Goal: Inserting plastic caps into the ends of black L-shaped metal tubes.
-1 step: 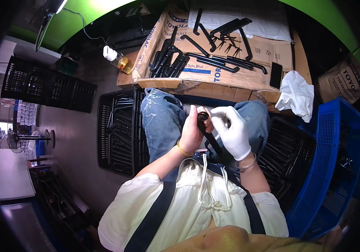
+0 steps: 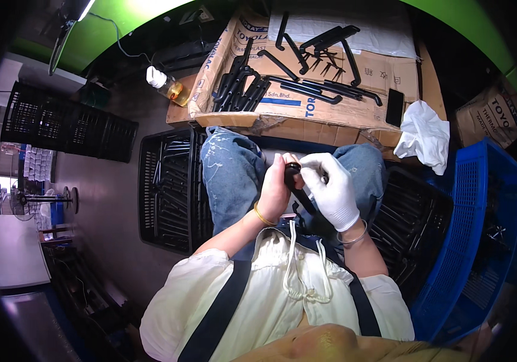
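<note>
By the person's left leg, a black crate [image 2: 144,205] is full of black bars [image 2: 173,193]; a second crate [image 2: 428,186], at the right, holds more. The bottle [image 2: 168,87] contains yellow liquid [image 2: 178,95]. The bare left hand [image 2: 275,192] is closed around one bent bar [image 2: 302,196], which slants between both hands. The gloved right hand [image 2: 337,194] curls beside its top; whether it grips anything, I can't tell.

blue lettering [image 2: 311,107] on cardboard [image 2: 380,60], printed brown bag [image 2: 491,120]

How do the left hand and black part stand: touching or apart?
Touching. The head view shows the left hand gripping the black part, no gap between.
</note>
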`<state>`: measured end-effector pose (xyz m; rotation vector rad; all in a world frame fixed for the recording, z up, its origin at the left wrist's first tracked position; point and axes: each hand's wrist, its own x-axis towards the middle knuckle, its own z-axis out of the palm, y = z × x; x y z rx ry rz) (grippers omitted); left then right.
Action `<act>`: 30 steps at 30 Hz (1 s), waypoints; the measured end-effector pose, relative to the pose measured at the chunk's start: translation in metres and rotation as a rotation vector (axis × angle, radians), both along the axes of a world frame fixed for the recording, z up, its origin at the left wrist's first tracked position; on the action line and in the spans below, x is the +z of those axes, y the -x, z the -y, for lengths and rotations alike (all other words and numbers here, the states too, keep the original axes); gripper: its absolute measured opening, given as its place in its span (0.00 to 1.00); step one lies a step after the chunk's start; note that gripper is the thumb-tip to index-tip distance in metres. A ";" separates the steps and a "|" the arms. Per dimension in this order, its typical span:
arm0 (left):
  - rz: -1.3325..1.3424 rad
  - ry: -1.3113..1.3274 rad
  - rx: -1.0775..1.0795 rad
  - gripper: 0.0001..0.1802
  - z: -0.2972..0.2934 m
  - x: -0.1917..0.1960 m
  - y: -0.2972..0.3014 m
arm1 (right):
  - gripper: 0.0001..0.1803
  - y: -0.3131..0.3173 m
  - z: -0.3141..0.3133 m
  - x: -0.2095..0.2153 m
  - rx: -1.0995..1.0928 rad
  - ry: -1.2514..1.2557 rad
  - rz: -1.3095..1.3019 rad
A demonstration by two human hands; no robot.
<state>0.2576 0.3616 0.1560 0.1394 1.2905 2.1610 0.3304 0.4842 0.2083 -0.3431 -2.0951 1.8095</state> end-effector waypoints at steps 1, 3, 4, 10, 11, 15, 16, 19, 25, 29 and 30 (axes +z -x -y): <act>-0.191 0.013 -0.006 0.28 -0.001 -0.005 -0.001 | 0.06 0.000 0.000 -0.008 -0.004 0.005 -0.027; -0.378 0.025 -0.014 0.26 -0.004 -0.009 -0.002 | 0.06 -0.002 -0.003 -0.001 0.012 0.033 0.021; -0.538 0.077 -0.008 0.24 -0.005 -0.006 -0.003 | 0.06 -0.003 -0.004 0.001 0.032 0.063 0.065; -0.874 0.204 0.063 0.27 -0.005 -0.015 0.003 | 0.06 -0.003 -0.014 -0.006 0.241 0.560 0.174; -0.886 0.178 0.072 0.28 -0.007 -0.016 0.004 | 0.06 -0.004 -0.017 -0.006 0.278 0.713 0.181; -0.847 0.157 0.083 0.33 -0.011 -0.015 0.001 | 0.07 -0.007 -0.016 -0.006 0.270 0.886 0.183; -0.848 0.149 0.081 0.33 -0.013 -0.015 0.002 | 0.07 -0.007 -0.016 -0.005 0.272 0.884 0.191; -0.873 0.160 0.096 0.33 -0.013 -0.020 0.005 | 0.06 -0.006 -0.014 -0.002 0.269 0.836 0.159; -0.982 0.167 0.092 0.31 -0.009 -0.024 0.009 | 0.06 -0.009 -0.012 -0.011 0.256 0.777 0.174; -1.016 0.181 0.077 0.30 -0.001 -0.027 0.010 | 0.06 -0.005 -0.005 -0.014 0.236 0.604 0.188; -1.035 0.185 0.079 0.29 0.002 -0.028 0.010 | 0.06 -0.004 -0.004 -0.015 0.236 0.595 0.186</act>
